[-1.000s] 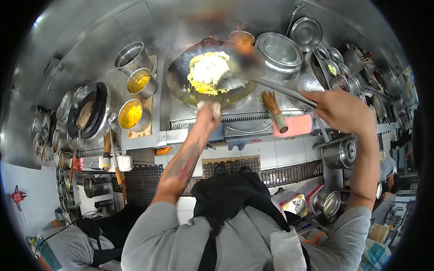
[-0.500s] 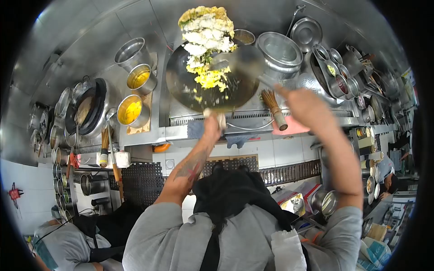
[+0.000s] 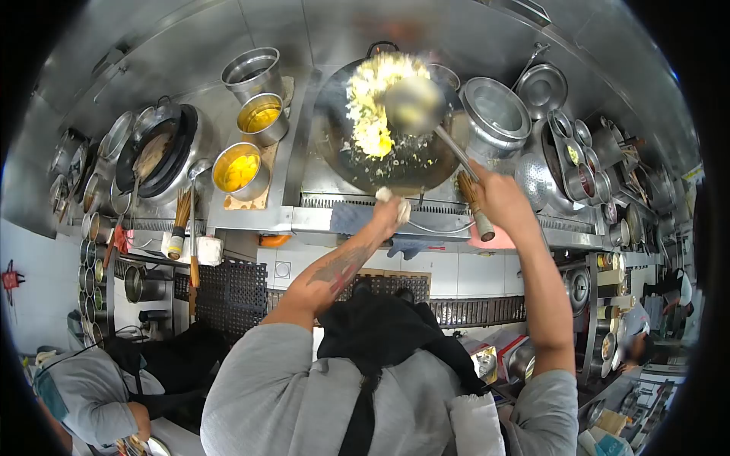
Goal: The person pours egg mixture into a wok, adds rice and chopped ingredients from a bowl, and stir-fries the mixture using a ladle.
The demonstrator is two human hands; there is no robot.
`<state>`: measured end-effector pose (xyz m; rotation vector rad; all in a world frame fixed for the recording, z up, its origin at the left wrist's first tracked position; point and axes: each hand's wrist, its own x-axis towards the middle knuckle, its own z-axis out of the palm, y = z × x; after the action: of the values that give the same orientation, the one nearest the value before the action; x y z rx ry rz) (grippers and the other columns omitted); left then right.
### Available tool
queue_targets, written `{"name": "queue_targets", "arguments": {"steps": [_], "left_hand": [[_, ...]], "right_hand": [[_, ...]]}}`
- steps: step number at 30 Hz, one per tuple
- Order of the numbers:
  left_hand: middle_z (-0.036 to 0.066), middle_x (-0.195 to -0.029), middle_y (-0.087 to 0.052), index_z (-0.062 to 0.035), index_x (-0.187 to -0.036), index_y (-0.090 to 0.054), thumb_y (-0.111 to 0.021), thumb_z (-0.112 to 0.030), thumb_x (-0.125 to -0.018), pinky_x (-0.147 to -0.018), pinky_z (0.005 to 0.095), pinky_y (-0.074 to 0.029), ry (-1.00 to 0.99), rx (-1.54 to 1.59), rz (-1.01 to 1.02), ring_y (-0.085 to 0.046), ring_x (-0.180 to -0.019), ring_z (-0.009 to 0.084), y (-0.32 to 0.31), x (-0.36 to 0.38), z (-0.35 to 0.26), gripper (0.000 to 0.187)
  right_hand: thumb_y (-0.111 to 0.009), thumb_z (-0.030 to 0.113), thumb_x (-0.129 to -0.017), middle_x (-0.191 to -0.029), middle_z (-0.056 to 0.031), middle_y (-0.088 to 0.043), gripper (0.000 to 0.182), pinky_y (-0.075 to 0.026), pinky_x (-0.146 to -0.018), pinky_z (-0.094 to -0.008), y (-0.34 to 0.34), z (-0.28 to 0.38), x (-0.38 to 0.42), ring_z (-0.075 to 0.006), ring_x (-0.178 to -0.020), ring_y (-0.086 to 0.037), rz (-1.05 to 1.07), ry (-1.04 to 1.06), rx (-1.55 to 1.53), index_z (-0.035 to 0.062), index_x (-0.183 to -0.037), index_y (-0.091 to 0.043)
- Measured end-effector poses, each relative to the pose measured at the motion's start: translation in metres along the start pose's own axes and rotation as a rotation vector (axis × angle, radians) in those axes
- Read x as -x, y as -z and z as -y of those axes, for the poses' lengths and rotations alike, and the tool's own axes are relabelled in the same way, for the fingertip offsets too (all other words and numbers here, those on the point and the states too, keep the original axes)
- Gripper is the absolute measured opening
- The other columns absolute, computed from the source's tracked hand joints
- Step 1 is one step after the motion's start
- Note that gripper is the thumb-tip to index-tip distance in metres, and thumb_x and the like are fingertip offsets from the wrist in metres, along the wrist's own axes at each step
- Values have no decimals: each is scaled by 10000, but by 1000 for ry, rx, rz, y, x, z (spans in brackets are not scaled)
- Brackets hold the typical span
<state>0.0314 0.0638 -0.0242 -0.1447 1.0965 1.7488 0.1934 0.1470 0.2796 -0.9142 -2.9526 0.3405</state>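
Note:
A large dark wok (image 3: 433, 169) sits on the stove with yellow and white egg and rice (image 3: 366, 110) heaped along its far left side, blurred by motion. My left hand (image 3: 389, 213) is closed at the wok's near edge, gripping it through a folded pale cloth (image 3: 404, 208). The wok's near grip is hidden under hand and cloth. My right hand (image 3: 503, 201) is wrapped round the handle of a ladle (image 3: 414, 105). The ladle's blurred bowl hangs over the wok, beside and partly in front of the food.
Left of the wok stand metal pots of yellow egg (image 3: 239, 173). A bamboo brush (image 3: 477, 213) lies near my right hand. A lidded pot (image 3: 498, 114), a perforated strainer (image 3: 534, 182) and seasoning bowls (image 3: 582, 182) are on the right. Another person (image 3: 99, 391) works at lower left.
The food has dropped from a tall airborne column beyond the far rim back toward the wok. My right hand and ladle have come closer in, and the view has shifted.

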Motion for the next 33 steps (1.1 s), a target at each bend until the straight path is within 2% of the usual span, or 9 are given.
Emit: {"name": "queue_targets", "arguments": {"steps": [3,6,10,13,17,19,21,23,33], "left_hand": [[63,-926,-609,-76,-1033,-536,-489,-156,-953,-590,345,-546,-81,37,-12,-623,-755,186,-13,3,-19,122],[66,-889,-611,-71,-1024,-539,-480,-168,-951,-567,329,-538,-116,88,12,-614,-716,169,-34,-36,-60,135],[55,-861,-619,-76,-989,-560,-472,-208,-954,-608,316,-527,16,34,-42,-609,-718,168,-53,-38,-91,162],[58,-868,-629,-81,-977,-575,-486,-241,-954,-622,312,-514,72,168,159,-609,-728,178,-33,-31,-92,185],[63,-841,-608,-72,-1090,-563,-554,-286,-933,-651,316,-531,8,60,137,-615,-723,182,15,44,-94,265],[66,-830,-601,-60,-1131,-546,-575,-284,-923,-667,334,-546,11,-98,73,-622,-724,188,28,64,-87,308],[78,-826,-585,-28,-1221,-493,-617,-304,-896,-698,366,-567,-45,-213,1,-646,-763,224,33,66,-83,444],[128,-931,-616,-2,-1294,-444,-558,-282,-897,-726,377,-573,57,-128,-13,-663,-848,268,14,70,-87,499],[207,-1087,-599,-16,-1238,-464,-423,-406,-870,-918,613,-432,210,102,45,-612,-1026,406,-52,9,-114,538]], "right_hand": [[-549,105,-903,-764,-208,-646,360,-519,-605,-409,1,3,31,-346,-647,-631,-120,-58,-298,78,-1261,-578],[-469,107,-985,-808,-50,-528,342,-395,-402,-211,29,14,42,-69,-517,-457,-57,-161,-1386,175,-1317,-512],[-491,135,-979,-938,-99,-526,334,-367,-388,-156,-26,-34,-17,-84,-520,-438,234,87,-2362,176,-1308,-454],[-531,187,-966,-945,-103,-540,344,-417,-440,-173,-107,-62,-55,-89,-582,-477,499,-180,-2583,168,-1301,-457],[-585,236,-936,-943,-96,-554,396,-477,-523,-216,-59,-48,-68,-103,-630,-502,360,-423,-2174,137,-1300,-465],[-626,301,-910,-940,-71,-551,314,-475,-585,-266,-19,-50,-81,-123,-686,-529,-290,228,-1654,64,-1113,-587],[-628,339,-910,-807,-36,-560,324,-439,-574,-292,-31,-40,-148,-126,-661,-532,-964,283,-707,26,-830,-628],[-626,352,-911,-653,-10,-542,417,-416,-565,-301,-92,-43,-242,-125,-602,-527,-464,20,-1314,31,-649,-576],[-580,323,-906,-490,-35,-533,426,-438,-516,-352,-36,3,-378,-168,-479,-564,-599,115,-1276,48,-582,-544]]}}
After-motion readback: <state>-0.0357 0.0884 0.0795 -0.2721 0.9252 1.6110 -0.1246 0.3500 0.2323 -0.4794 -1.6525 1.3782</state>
